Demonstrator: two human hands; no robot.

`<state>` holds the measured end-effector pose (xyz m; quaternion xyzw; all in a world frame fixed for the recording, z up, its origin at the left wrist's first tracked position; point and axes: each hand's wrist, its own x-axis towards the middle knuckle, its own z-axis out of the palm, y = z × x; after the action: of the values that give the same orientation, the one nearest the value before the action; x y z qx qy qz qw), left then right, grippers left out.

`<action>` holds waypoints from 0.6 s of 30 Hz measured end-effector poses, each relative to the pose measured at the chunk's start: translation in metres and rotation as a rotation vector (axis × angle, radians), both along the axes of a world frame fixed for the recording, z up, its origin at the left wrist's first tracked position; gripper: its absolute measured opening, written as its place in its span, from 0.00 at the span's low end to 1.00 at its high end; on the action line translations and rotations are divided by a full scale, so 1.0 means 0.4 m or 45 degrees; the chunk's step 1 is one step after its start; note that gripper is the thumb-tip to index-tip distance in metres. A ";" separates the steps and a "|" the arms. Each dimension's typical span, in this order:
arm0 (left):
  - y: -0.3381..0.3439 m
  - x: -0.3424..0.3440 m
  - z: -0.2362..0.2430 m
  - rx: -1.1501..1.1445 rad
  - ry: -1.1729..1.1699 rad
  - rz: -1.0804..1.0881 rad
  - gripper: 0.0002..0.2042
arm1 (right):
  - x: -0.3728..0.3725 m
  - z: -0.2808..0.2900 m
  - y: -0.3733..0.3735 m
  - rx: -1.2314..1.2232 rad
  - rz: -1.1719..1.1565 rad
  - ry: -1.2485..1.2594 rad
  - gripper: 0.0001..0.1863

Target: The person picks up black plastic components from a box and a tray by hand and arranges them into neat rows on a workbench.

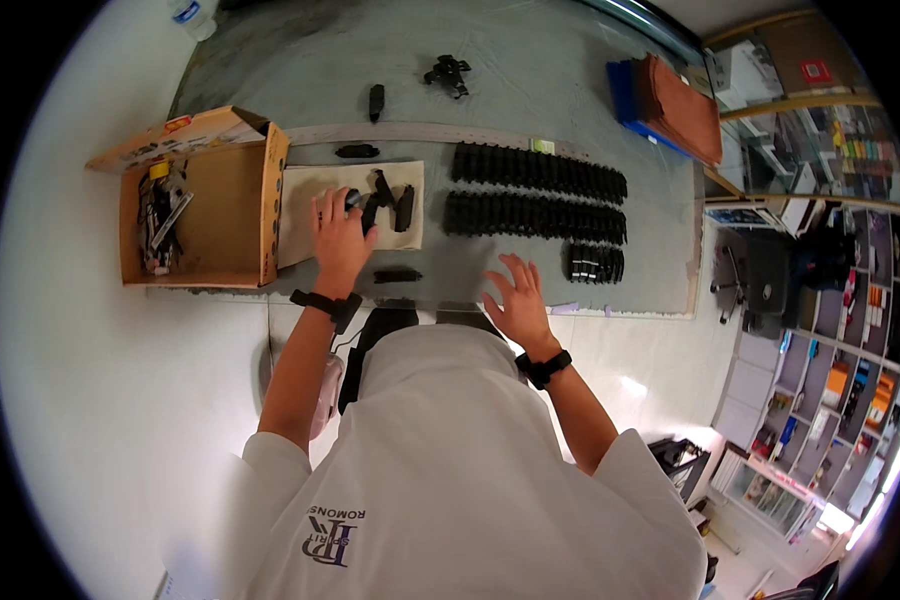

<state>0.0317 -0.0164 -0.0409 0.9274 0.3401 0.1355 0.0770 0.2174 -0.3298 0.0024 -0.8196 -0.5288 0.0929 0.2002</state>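
My left hand [341, 238] is over a beige sheet [300, 185], its fingers reaching forward with the thumb apart. Beside its fingertips lie several slim black pieces shaped like folding tools, among them one black piece [404, 208] at the sheet's right side. A dark, shiny-ended piece [353, 199] touches or nearly touches the index finger; a firm grip on it does not show. My right hand [520, 302] hovers at the table's front edge, fingers spread and holding nothing. Nearest to it are a short group of black pieces [596, 264] and two long rows of black pieces [535, 215].
An open cardboard box [272, 205] with assorted items stands left of the sheet on the grey table [530, 95]. Single black pieces lie around the sheet. Farther back sits a black cluster [448, 75]. Brown sheets [678, 108] on a blue holder occupy the back right.
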 end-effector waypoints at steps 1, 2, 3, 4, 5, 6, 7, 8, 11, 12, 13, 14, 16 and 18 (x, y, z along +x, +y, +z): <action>0.003 -0.002 0.002 -0.010 -0.002 0.012 0.16 | -0.007 0.004 -0.011 -0.006 -0.030 0.009 0.19; 0.005 -0.007 0.006 -0.019 -0.004 0.027 0.15 | -0.014 0.007 -0.020 -0.014 -0.054 0.010 0.19; 0.009 -0.013 0.007 -0.025 -0.005 0.004 0.15 | -0.018 0.009 -0.029 -0.010 -0.084 0.011 0.18; 0.011 -0.025 0.009 -0.030 -0.014 -0.003 0.14 | -0.021 0.011 -0.037 -0.006 -0.111 0.014 0.18; 0.011 -0.035 0.011 -0.034 -0.021 -0.006 0.13 | -0.022 0.013 -0.044 -0.011 -0.127 0.013 0.18; 0.007 -0.040 0.021 -0.039 -0.021 -0.024 0.13 | -0.023 0.013 -0.052 -0.011 -0.152 0.018 0.18; 0.004 -0.046 0.031 -0.017 -0.077 -0.059 0.12 | -0.024 0.012 -0.059 -0.010 -0.175 0.022 0.18; 0.000 -0.050 0.042 0.004 -0.135 -0.092 0.11 | -0.025 0.010 -0.064 -0.013 -0.188 0.023 0.18; -0.027 -0.044 0.094 -0.024 -0.244 -0.271 0.10 | -0.017 0.005 -0.071 0.001 -0.214 0.025 0.17; -0.040 -0.040 0.112 -0.026 -0.243 -0.272 0.10 | -0.014 0.007 -0.068 0.012 -0.194 0.031 0.18; -0.056 -0.030 0.131 -0.059 -0.275 -0.346 0.11 | -0.009 0.009 -0.067 0.023 -0.173 0.036 0.18; -0.074 -0.018 0.145 -0.092 -0.308 -0.419 0.11 | -0.004 0.012 -0.068 0.023 -0.175 0.036 0.18; -0.117 0.017 0.168 -0.098 -0.343 -0.467 0.11 | 0.011 0.023 -0.064 0.038 -0.142 0.022 0.20; -0.167 0.061 0.186 -0.214 -0.385 -0.596 0.11 | 0.031 0.040 -0.058 0.064 -0.107 0.032 0.21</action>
<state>0.0561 -0.0830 0.0335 0.9403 0.1114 0.2219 0.2327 0.2298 -0.3531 0.0182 -0.8346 -0.4934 0.0813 0.2311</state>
